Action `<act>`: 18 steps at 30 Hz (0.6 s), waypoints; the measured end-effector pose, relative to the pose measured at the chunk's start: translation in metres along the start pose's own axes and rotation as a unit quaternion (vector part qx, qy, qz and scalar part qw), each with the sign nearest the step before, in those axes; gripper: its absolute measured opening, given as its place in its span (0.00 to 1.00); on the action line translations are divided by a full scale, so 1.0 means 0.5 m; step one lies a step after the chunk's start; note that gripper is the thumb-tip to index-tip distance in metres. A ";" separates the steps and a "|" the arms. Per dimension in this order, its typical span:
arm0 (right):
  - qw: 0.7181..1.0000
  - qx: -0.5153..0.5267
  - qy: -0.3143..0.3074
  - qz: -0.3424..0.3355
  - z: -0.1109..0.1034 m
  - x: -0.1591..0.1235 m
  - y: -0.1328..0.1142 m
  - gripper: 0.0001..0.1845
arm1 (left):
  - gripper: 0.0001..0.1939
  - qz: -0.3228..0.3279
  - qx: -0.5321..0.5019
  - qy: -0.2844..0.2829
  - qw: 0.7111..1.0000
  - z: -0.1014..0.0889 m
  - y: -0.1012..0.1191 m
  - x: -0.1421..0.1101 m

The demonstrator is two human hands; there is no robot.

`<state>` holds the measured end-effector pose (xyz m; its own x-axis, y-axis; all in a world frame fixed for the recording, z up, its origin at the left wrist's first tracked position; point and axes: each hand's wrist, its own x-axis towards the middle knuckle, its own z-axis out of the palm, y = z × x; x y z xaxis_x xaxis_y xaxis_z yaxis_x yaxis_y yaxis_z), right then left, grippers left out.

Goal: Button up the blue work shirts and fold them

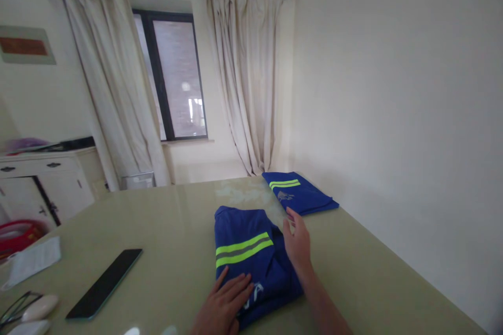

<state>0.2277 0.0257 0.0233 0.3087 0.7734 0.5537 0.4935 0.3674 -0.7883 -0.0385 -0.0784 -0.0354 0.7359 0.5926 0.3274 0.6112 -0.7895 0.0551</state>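
A folded blue garment (pixel 251 256) with yellow-green and grey reflective stripes lies on the pale green table (pixel 168 220) in front of me. My left hand (pixel 226 301) rests flat on its near left corner, fingers stretched out. My right hand (pixel 297 241) lies along its right edge, fingers extended and slightly apart. A second folded blue garment (pixel 301 193) with the same stripes lies further back to the right, close to the wall.
A black phone (pixel 105 282) lies to the left on the table. Paper (pixel 33 260), glasses (pixel 13 309) and a white object (pixel 39 308) sit at the near left edge. White cabinet (pixel 43 183), curtains (pixel 247 78) and a window (pixel 175 76) stand behind.
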 end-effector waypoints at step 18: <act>0.921 -0.199 -0.278 -0.190 0.105 0.018 -0.031 0.24 | 0.50 -0.127 -0.189 -0.117 0.967 -0.015 0.041 0.093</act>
<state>0.1803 0.0538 0.0265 -0.3558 0.8140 0.4591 0.7732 0.5324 -0.3447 0.0060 -0.0683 -0.0123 0.6492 0.7596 0.0388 0.6627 -0.5900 0.4612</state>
